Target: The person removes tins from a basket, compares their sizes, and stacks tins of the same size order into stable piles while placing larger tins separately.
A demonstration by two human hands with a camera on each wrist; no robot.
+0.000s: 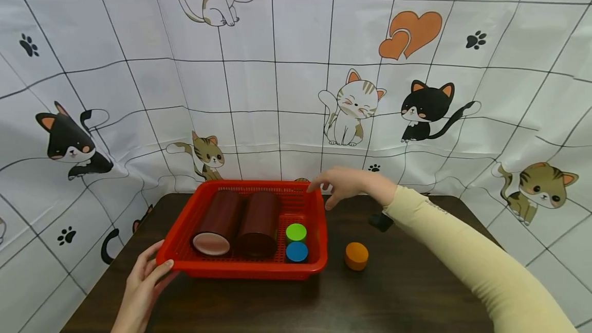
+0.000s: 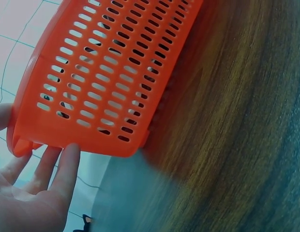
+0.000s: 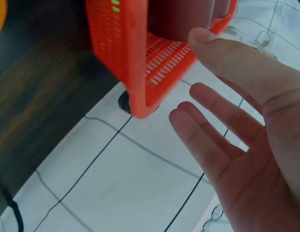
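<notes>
A red plastic basket (image 1: 245, 270) with slotted walls is on the dark table in the head view. Two dark brown cylinders (image 1: 262, 220) lie side by side in it; the left one shows a pale pink end. Right of them, a green round piece (image 1: 296, 232) and a blue one (image 1: 297, 252) sit in the basket. My left hand (image 1: 147, 282) grips the rim at the near left corner, thumb on top; in the left wrist view its fingertips (image 2: 71, 151) touch the wall. At the far right corner, my right hand (image 1: 347, 185) has its fingers spread, apart from the rim in the right wrist view.
An orange round piece (image 1: 356, 256) stands on the table (image 1: 407, 281), right of the basket. Behind it lies a small black object (image 1: 381, 222), partly covered by my right sleeve. A white sheet (image 1: 300, 91) with cat prints surrounds the table at the back and sides.
</notes>
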